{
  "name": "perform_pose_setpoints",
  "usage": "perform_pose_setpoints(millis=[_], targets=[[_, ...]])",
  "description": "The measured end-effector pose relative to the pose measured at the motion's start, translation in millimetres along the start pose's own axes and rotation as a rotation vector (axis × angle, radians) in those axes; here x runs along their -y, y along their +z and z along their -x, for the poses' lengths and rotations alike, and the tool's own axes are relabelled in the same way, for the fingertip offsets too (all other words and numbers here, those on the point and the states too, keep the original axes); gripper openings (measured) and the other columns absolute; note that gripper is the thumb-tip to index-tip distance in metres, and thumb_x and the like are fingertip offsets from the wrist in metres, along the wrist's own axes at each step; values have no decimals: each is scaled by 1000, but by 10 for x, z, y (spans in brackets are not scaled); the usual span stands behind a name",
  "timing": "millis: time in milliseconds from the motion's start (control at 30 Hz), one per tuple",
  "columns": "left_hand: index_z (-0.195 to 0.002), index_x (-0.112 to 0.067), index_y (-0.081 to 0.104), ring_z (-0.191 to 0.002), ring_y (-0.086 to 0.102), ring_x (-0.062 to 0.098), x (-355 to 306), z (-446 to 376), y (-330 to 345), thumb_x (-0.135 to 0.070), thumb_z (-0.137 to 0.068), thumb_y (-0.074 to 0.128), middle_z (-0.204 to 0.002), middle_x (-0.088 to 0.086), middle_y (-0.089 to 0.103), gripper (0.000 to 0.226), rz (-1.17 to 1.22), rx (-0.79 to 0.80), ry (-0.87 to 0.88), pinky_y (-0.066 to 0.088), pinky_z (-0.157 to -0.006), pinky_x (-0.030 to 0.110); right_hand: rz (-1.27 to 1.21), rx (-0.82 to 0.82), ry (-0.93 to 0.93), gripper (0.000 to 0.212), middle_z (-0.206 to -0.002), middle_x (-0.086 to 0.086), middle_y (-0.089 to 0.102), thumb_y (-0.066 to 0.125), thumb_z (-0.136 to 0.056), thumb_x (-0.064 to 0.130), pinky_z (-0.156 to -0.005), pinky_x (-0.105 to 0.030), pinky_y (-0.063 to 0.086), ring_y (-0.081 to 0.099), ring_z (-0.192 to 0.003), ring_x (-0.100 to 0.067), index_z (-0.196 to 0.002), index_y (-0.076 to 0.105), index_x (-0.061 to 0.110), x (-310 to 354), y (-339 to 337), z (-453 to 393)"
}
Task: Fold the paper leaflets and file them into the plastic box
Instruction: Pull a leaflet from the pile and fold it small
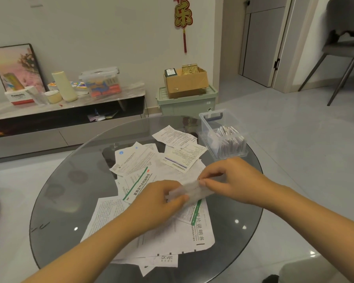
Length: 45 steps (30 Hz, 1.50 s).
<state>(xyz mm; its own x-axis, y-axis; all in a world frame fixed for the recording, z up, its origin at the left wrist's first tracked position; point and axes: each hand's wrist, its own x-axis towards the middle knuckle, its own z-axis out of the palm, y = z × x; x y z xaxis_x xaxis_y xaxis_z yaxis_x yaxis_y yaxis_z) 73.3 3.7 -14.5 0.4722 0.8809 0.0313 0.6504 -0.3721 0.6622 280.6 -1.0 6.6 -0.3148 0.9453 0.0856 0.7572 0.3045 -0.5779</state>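
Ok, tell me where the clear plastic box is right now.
In the head view the clear plastic box sits at the far right edge of the round glass table, beyond the right hand, with folded leaflets standing inside.

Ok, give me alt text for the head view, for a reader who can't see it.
Both hands, left hand and right hand, pinch a folded paper leaflet above a pile of unfolded leaflets on a round glass table. A clear plastic box holding folded leaflets stands at the table's far right.
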Motion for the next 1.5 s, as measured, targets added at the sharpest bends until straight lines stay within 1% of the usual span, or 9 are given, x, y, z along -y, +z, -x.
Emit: perform_pose_setpoints(millis=[133, 267, 467, 700, 800, 1000, 1133, 1333, 1500], targets=[[-85, -38, 65, -79, 65, -5, 37, 27, -73, -28, -94, 53, -83, -23, 70, 17, 261, -19, -129, 46, -70, 9, -133, -146, 65, 13, -93, 22, 66, 66, -84, 31, -69, -5, 41, 56, -84, 10, -96, 67, 36, -25, -3, -26], [-102, -37, 65, -100, 65, 5, 90, 51, -63, -31, -97, 47, -105, -21, 69, 20, 385, -41, -209, 51, -94, 34, -304, -104, 247, 43, -107, 10, 60, 68, -82, 36, -70, -17, 48, 60, -90, -4, -121, 50, 37, -63, 42, -36], [-103, -31, 63, -97, 65, 14, 143, 36, -7, -36, -99, 40, -104, -12, 69, 24, 346, -225, -354, 53, -88, 44, -530, 21, 391, 67, -105, 4, 67, 65, -85, 36, -66, -21, 52, 66, -86, -10, -141, 28, 31, -17, 130, -40], [-128, -25, 40, -87, 63, 7, 168, 9, 32, -36, -94, 51, -108, -11, 61, 37, 199, -234, -361, 55, -64, 24, -211, 101, 327, 82, -104, 11, 62, 63, -85, 17, -71, -19, 49, 61, -90, -9, -147, 11, 30, -43, 329, -42], [-139, -31, 25, -98, 54, 2, 191, 18, 53, -31, -86, 66, -117, -17, 46, 67, 113, -241, -285, 49, -79, 19, -150, 65, 314, 87, -88, 18, 53, 62, -84, 18, -64, -18, 46, 59, -85, -9, -147, 5, 35, -79, 380, -49], [-112, -53, 48, -138, 15, 4, 221, 106, 51, -75, -64, 59, -139, -28, 26, 54, -229, 36, -63, 6, -114, 32, -105, 60, 342, 41, -79, 15, 47, 62, -87, 20, -48, -6, 35, 46, -64, 0, -127, 54, 29, -205, 345, -71], [-132, -41, 44, -137, 18, -6, 234, 122, 117, -56, -81, 62, -146, -21, 31, 57, -281, 129, -1, -7, -118, 31, -179, 103, 385, 27, -83, 5, 54, 61, -90, 19, -43, -3, 34, 47, -63, -3, -117, 64, 21, -248, 282, -106], [-127, -34, 54, -114, 41, -9, 193, 90, 42, -34, -94, 51, -124, -29, 50, 34, -215, 100, 36, 17, -115, 19, -91, 127, 340, 21, -107, 3, 64, 61, -86, 39, -62, -13, 44, 61, -81, -9, -100, 71, 27, -313, 270, -96], [-113, -36, 65, -100, 55, -9, 200, 63, 0, -31, -94, 52, -107, -30, 60, 24, -118, 15, -20, 38, -86, 4, -59, 10, 248, 50, -97, 16, 61, 54, -82, 60, -77, -26, 49, 54, -100, -10, -79, 73, 14, -199, 162, -37]])
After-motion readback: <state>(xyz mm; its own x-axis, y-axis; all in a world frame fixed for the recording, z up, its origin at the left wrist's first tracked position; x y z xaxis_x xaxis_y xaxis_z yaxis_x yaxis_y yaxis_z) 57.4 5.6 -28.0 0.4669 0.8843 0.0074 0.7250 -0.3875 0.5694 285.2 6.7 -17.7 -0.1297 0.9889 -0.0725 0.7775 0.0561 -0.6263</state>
